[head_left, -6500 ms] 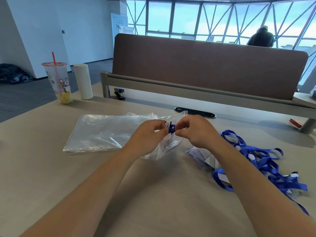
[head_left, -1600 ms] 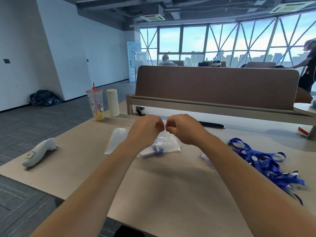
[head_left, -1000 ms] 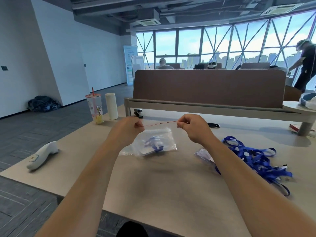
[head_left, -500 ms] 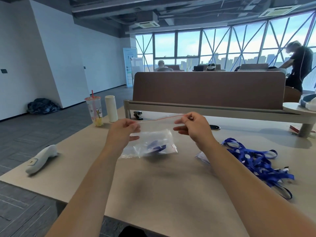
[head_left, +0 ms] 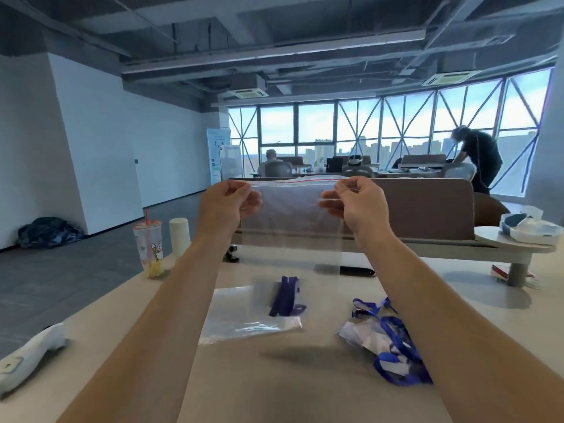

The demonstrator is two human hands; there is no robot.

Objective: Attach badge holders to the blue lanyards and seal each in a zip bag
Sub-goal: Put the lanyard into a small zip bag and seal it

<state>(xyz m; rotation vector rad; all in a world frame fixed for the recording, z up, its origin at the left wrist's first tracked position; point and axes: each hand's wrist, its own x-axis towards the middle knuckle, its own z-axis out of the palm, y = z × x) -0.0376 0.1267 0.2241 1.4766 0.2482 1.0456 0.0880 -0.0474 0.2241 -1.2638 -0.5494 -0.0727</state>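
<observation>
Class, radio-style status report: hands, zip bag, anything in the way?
Left hand and right hand pinch top corners of zip bag, held over table. Blue lanyard low in it, seemingly. Nothing in the way.

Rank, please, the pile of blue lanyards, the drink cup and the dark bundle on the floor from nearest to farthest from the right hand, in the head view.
From the right hand:
1. The pile of blue lanyards, on the table just below it.
2. The drink cup, at the table's far left edge.
3. The dark bundle, on the floor, far left.
</observation>
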